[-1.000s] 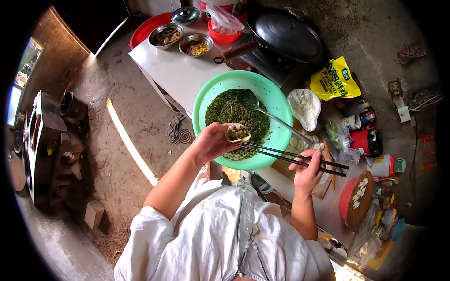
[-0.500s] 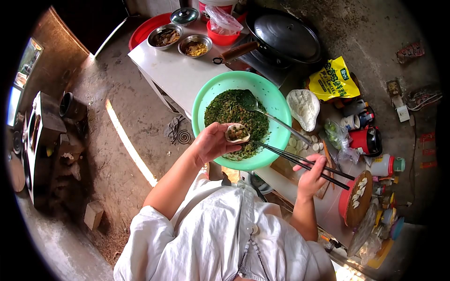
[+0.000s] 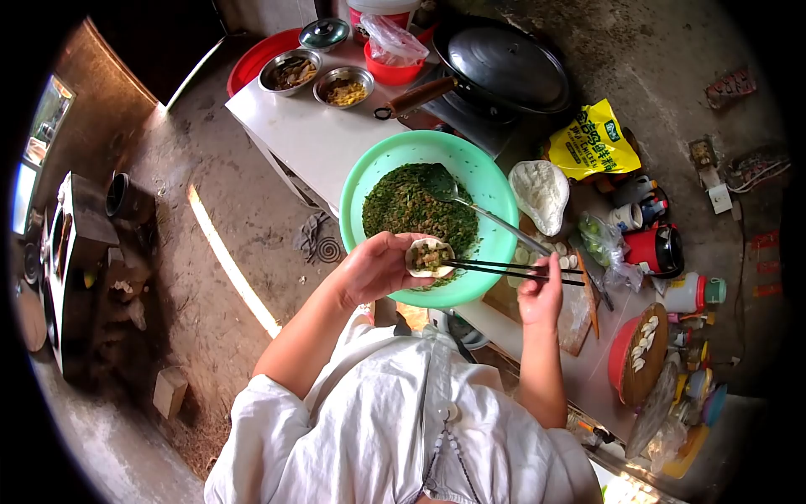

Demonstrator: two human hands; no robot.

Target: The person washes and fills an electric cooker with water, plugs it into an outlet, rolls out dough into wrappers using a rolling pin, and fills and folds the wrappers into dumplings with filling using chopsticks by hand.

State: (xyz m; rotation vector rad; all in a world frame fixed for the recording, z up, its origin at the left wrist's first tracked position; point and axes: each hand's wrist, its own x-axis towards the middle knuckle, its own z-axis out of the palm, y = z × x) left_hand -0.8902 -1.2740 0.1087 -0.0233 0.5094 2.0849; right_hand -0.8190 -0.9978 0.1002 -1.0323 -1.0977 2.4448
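Observation:
My left hand (image 3: 375, 267) is closed round a dumpling wrapper (image 3: 416, 267) that holds some filling, in front of the near left rim of a green bowl (image 3: 356, 178). Dark chopsticks (image 3: 504, 270) are gripped in my right hand (image 3: 540, 292), their tips touching the filling at the wrapper's edge. Chopped green filling (image 3: 411, 197) fills much of the bowl. A large metal spoon (image 3: 491, 220) rests there, its handle over the right rim. Beyond that rim, round wrappers (image 3: 567, 261) lie on a board, partly hidden by my right hand and the chopsticks.
A bag of flour (image 3: 538, 196) and a yellow packet (image 3: 593, 141) stand right of the bowl. Several shaped dumplings (image 3: 643, 344) sit on a round tray. A lidded black pan (image 3: 504, 65) and two metal bowls of food (image 3: 344, 87) are at the back.
The chopsticks have swung to nearly level, and their tips have come to the filling in the wrapper. My right hand moved left and up; my left hand shifted slightly down.

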